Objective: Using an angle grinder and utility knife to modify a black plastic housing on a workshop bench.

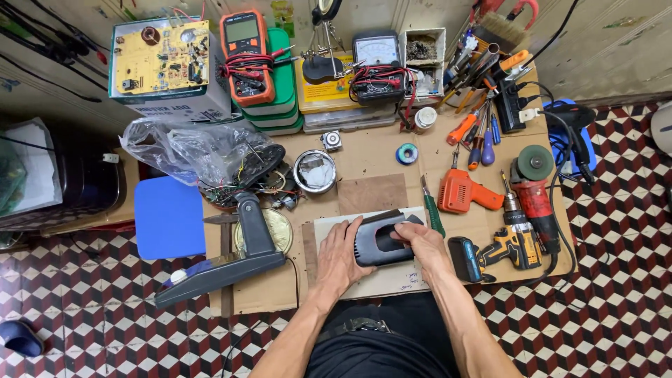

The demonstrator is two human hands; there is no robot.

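Observation:
A dark grey plastic housing [381, 238] with a slotted top lies on a pale board [329, 227] on the low cardboard-covered worktable [364, 157]. My left hand [341, 255] grips its left side, fingers wrapped over the edge. My right hand [420, 241] holds its right side, thumb and fingers on the top. A green-handled screwdriver [432, 210] lies just right of my right hand.
A dark fan stand [231, 262] and a plastic bag of wired parts [203, 150] lie to the left. An orange soldering gun [462, 192], a cordless drill [500, 245] and an angle grinder [539, 189] sit to the right. Meters [245, 52] and boxes line the back.

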